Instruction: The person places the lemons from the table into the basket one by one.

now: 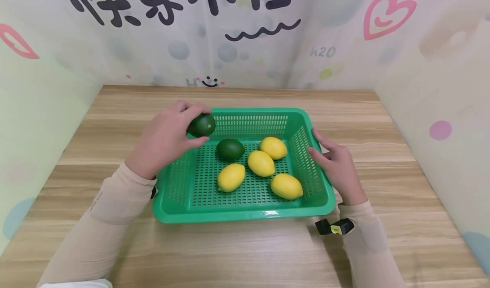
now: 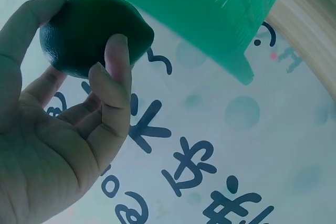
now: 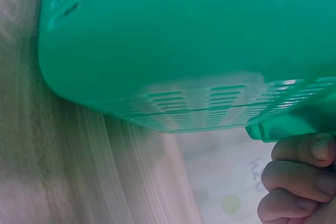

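My left hand (image 1: pixel 164 137) holds a dark green lime (image 1: pixel 202 125) above the back left corner of a green plastic basket (image 1: pixel 237 216). In the left wrist view, the fingers and thumb grip the lime (image 2: pixel 94 32), and its pointed end faces right. My right hand (image 1: pixel 340 166) grips the basket's right rim, and its curled fingers (image 3: pixel 299 177) appear under the rim in the right wrist view. Inside the basket lie another dark green lime (image 1: pixel 230 149) and several yellow lemons (image 1: pixel 261 163).
The basket is over a wood-grain table (image 1: pixel 237 254). Behind the table hangs a white printed curtain (image 1: pixel 268 62) with black writing and coloured dots. Pale walls stand along the left and right sides.
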Demonstrator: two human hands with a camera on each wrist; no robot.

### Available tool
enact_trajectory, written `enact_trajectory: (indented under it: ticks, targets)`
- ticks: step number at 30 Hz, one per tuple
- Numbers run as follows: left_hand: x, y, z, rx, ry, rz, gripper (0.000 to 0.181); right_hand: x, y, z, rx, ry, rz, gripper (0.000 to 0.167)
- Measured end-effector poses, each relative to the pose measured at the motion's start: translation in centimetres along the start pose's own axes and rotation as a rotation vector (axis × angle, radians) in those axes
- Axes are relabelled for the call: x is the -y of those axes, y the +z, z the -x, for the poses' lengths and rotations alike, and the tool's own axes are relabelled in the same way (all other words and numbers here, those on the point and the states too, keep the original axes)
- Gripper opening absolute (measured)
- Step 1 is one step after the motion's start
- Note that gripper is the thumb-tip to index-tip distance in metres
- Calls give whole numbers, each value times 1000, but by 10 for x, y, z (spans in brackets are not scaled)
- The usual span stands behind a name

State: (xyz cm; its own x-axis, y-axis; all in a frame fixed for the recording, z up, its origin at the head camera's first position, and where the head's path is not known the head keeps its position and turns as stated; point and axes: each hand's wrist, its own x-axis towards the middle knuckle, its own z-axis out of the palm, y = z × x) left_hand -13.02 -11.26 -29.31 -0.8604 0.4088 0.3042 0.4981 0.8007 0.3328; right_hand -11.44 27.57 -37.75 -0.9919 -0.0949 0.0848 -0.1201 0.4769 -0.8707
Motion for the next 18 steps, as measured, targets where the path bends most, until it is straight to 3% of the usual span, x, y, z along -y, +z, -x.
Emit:
enact_trajectory:
  ticks: [8, 18]
  targets:
    - [-2, -2, -1, 1, -11, -9, 54, 0, -1, -1, -5, -6, 9, 56]
    - [-12, -5, -1, -20, 48, -24, 53, -1, 0, -1, -2, -2, 4, 57]
